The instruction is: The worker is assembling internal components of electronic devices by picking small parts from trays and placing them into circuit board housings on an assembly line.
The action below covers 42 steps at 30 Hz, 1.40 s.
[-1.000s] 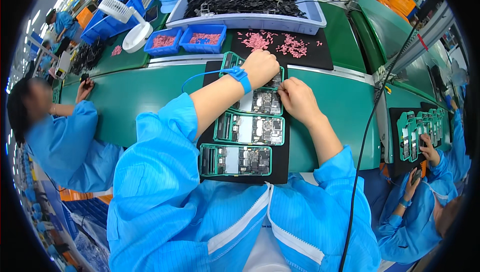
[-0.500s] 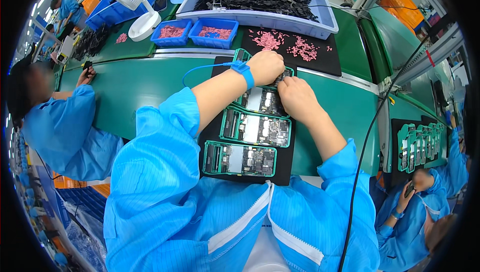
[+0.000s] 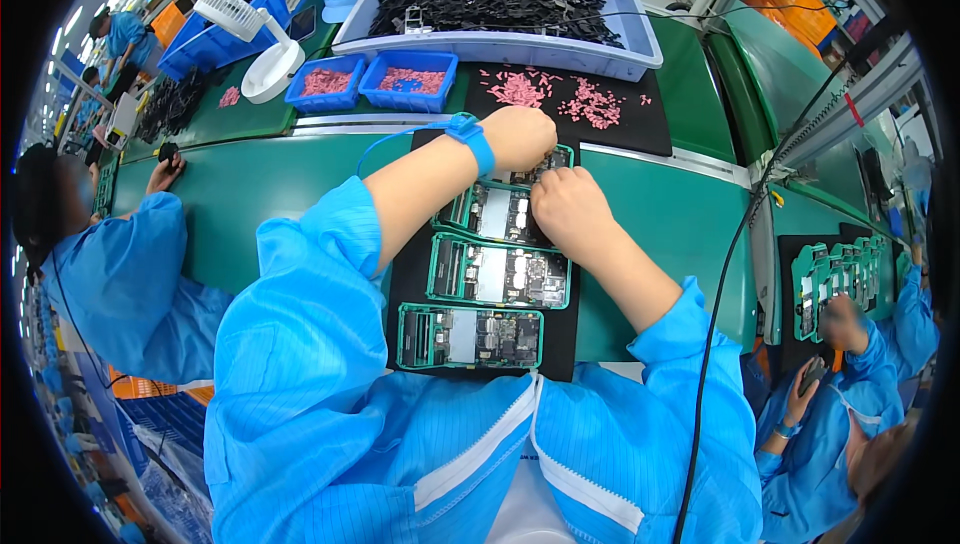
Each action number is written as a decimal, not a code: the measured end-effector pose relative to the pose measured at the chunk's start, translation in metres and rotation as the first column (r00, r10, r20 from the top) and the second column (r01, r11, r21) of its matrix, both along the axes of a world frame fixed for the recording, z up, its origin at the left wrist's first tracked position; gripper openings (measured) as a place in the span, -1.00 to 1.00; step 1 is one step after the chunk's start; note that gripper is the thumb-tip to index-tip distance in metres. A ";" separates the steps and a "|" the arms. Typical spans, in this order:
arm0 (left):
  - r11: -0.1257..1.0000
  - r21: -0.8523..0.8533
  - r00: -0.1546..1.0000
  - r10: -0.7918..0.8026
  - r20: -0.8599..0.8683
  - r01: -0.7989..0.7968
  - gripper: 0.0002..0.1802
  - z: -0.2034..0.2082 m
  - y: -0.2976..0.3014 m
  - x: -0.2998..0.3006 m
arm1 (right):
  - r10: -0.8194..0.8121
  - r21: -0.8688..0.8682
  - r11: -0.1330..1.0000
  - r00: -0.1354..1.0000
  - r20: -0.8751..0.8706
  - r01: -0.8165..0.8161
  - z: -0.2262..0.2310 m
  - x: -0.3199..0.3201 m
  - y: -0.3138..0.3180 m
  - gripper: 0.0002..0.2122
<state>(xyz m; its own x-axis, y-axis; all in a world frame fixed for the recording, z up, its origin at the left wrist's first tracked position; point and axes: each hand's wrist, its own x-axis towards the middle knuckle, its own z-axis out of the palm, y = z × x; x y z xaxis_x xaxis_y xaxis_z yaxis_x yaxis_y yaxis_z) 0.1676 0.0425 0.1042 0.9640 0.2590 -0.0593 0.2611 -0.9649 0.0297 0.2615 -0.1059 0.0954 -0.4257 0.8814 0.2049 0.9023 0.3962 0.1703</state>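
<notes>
Several green-framed phone bodies with exposed circuit boards lie in a column on a black mat [image 3: 562,339]: a nearest one [image 3: 470,337], one beyond it [image 3: 500,272], and a third [image 3: 490,210]. Over the farthest phone body [image 3: 562,156] both hands meet. My left hand [image 3: 520,137], a blue strap round its wrist, has curled fingers reaching down at that board. Close on its right, my right hand [image 3: 570,206] has fingers pinched together at the same board, partly covering the third body. Whatever either hand's fingertips grip is hidden.
Pink pieces [image 3: 592,104] lie loose at the back, beside two blue trays [image 3: 408,99] of them. Behind stands a large bin [image 3: 500,51] of black parts. A white fan [image 3: 270,69] stands left. A black cable [image 3: 722,314] hangs at right. Co-workers sit on both sides.
The view has shifted slightly, so the phone bodies appear lower and the trays farther left. Both hands stay at the farthest body. A co-worker's hand at right has moved.
</notes>
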 end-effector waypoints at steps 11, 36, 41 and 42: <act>0.926 -0.191 0.914 0.361 0.187 -0.327 -0.82 -0.015 0.052 0.041 | 0.054 0.012 0.998 0.876 -0.480 -0.055 -0.011 0.030 -0.015 -0.82; 0.797 -0.297 0.793 0.585 0.170 -0.525 -0.79 -0.036 0.070 0.074 | -0.541 -0.325 0.832 0.789 -0.291 0.450 -0.019 0.099 0.159 -0.84; 0.811 -0.288 0.795 0.571 0.203 -0.509 -0.80 -0.039 0.079 0.063 | -0.458 -0.094 0.879 0.774 -0.437 0.467 -0.020 0.112 0.102 -0.90; 0.799 -0.283 0.772 0.594 0.227 -0.531 -0.81 -0.035 0.079 0.065 | -0.425 -0.059 0.891 0.782 -0.456 0.451 -0.027 0.118 0.091 -0.91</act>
